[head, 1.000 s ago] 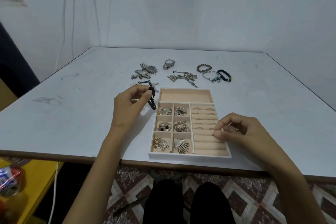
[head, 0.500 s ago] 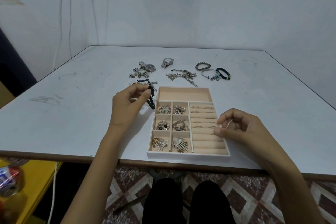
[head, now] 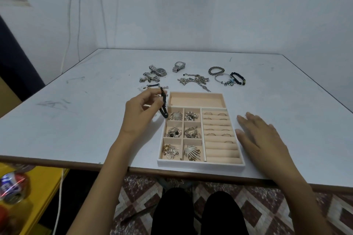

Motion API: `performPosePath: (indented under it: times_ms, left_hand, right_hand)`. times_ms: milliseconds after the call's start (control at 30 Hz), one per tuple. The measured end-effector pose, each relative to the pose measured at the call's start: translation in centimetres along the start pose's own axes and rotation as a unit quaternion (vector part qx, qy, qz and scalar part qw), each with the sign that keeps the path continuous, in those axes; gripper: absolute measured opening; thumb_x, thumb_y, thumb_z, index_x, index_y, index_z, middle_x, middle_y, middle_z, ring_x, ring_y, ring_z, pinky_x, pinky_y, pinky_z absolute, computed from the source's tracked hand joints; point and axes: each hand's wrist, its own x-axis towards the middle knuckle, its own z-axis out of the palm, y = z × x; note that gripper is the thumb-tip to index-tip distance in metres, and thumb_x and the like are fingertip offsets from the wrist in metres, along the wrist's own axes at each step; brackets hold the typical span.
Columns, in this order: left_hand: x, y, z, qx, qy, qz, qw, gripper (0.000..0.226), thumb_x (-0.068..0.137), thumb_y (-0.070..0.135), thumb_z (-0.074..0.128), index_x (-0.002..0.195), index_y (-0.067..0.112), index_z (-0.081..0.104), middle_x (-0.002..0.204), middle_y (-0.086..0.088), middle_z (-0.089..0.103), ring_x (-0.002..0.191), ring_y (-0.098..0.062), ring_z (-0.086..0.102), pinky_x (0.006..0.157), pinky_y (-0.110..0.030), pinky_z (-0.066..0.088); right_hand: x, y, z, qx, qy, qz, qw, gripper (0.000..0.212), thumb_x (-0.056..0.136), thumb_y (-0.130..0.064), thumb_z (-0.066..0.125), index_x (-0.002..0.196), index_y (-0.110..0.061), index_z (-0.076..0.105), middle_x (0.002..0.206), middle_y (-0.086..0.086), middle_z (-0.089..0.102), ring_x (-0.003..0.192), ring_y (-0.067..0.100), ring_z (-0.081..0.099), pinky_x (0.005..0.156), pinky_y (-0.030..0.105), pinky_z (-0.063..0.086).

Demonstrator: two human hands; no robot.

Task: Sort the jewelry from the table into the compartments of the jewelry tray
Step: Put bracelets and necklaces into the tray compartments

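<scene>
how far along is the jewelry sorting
Roughly halfway. Done: the tray's six small compartments hold pieces, and rings sit in the rolls. In hand: the left hand pinches a black strap by the tray's left edge; the right hand is open beside the tray. Left: watches, chains and bracelets lie on the table, and the long compartment is empty.

I see shiny metal watches (head: 160,71) on a matt, scuffed white tabletop (head: 76,116), beside a velvety peach-lined jewelry tray (head: 196,99).
</scene>
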Motion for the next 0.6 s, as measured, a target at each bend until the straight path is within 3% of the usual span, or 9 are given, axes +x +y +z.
performPosePath:
  times_ms: [200,333,433,600]
  left_hand:
    - [-1.4,0.5,0.2,-0.055,-0.055,-0.016,0.997,0.01,0.082,0.027,0.067,0.088,0.021,0.073,0.091,-0.004,0.072,0.091,-0.03,0.065,0.086,-0.052,0.05]
    - [-2.2,0.5,0.3,0.008,-0.051,-0.011,0.999,0.005,0.084,0.022,0.071,0.081,0.025,0.074,0.085,0.016,0.068,0.095,-0.016,0.06,0.084,-0.032,0.046]
    - [-2.7,1.0,0.4,0.018,-0.064,0.01,0.998,0.008,0.083,0.012,0.071,0.082,0.02,0.073,0.087,0.009,0.068,0.087,-0.001,0.061,0.078,-0.016,0.044]
    - [-2.3,0.6,-0.3,0.124,-0.089,0.099,0.983,0.008,0.076,0.042,0.066,0.08,0.037,0.071,0.091,0.015,0.068,0.096,-0.011,0.059,0.089,-0.036,0.045]
  right_hand:
    - [-0.1,-0.5,-0.3,-0.022,-0.015,0.01,1.0,0.052,0.1,-0.047,0.023,0.15,-0.033,0.024,0.16,-0.007,0.012,0.148,0.009,0.006,0.12,0.034,-0.001]
    - [-0.1,-0.7,-0.4,-0.019,-0.015,0.012,1.0,0.052,0.1,-0.046,0.025,0.15,-0.033,0.024,0.16,-0.008,0.013,0.148,0.009,0.006,0.12,0.034,0.0]
    - [-0.1,-0.7,-0.4,-0.016,-0.013,0.012,1.0,0.052,0.1,-0.046,0.026,0.15,-0.033,0.024,0.16,-0.008,0.013,0.148,0.009,0.006,0.12,0.034,0.0]
    - [-0.2,-0.7,-0.5,-0.005,-0.011,0.013,1.0,0.052,0.1,-0.046,0.028,0.15,-0.033,0.025,0.16,-0.008,0.014,0.148,0.008,0.006,0.121,0.034,0.0]
